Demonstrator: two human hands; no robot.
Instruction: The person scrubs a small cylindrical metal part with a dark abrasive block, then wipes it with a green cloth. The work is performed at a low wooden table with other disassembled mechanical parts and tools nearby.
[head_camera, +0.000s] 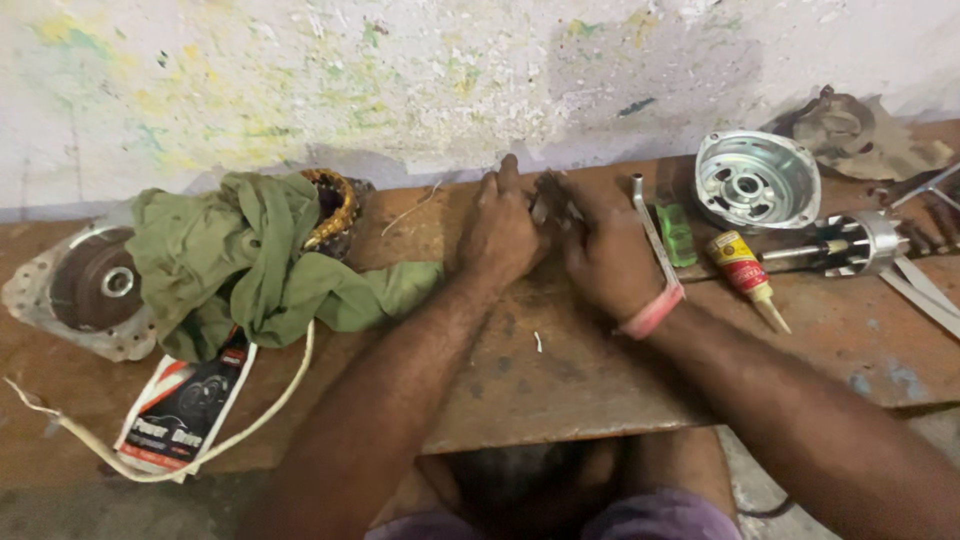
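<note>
My left hand (500, 235) and my right hand (600, 255) meet at the middle of a worn wooden bench (560, 380), close to the wall. Their fingers are curled together around a small grey metal part (547, 207), which is mostly hidden between them. A pink band (652, 312) circles my right wrist. A bent metal rod (645, 215) lies just right of my right hand.
A green cloth (240, 260) partly covers a copper-wound stator (335, 205), with a round motor cover (95, 285), white cord (270, 400) and printed packet (185, 405) at left. At right lie a green piece (677, 235), glue tube (745, 270), silver end housing (757, 180), rotor (860, 243) and brown rag (865, 135).
</note>
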